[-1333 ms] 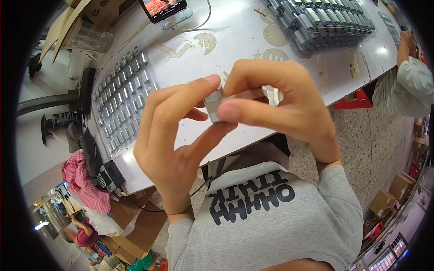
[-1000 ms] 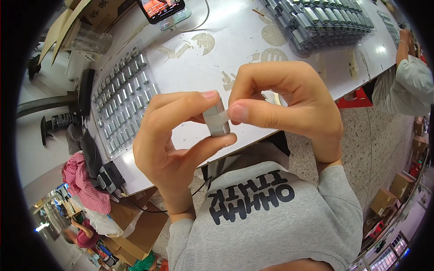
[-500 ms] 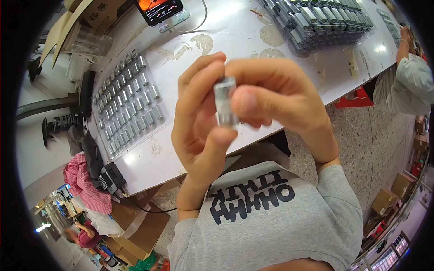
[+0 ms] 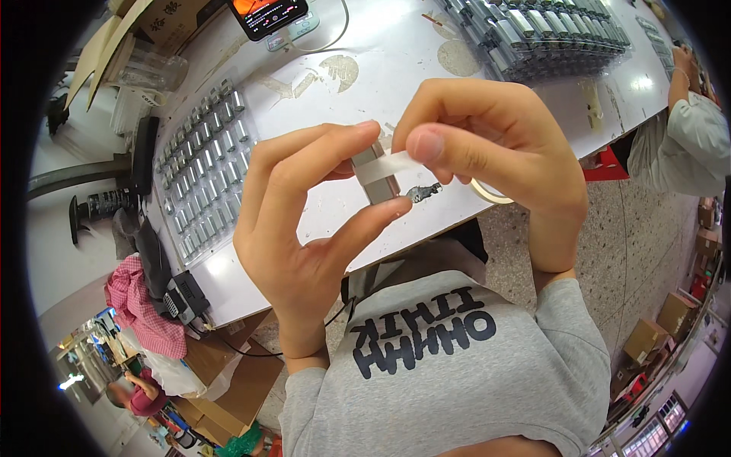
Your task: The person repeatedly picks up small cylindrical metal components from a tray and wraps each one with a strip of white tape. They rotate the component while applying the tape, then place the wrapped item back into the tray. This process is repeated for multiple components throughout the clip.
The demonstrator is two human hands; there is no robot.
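1. I see my left hand (image 4: pixel 304 228) pinching a small grey block (image 4: pixel 377 177) above the white table (image 4: pixel 381 61).
2. My right hand (image 4: pixel 487 152) grips a white strip (image 4: pixel 388 164) across it.
3. Part trays (image 4: pixel 202 171) flank the bare tabletop.

white worktable (image 4: pixel 396 68), speckled floor (image 4: pixel 647 251), cardboard boxes (image 4: pixel 655 335)

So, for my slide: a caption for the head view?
Left hand grips a small grey block; right hand pulls white tape across it.
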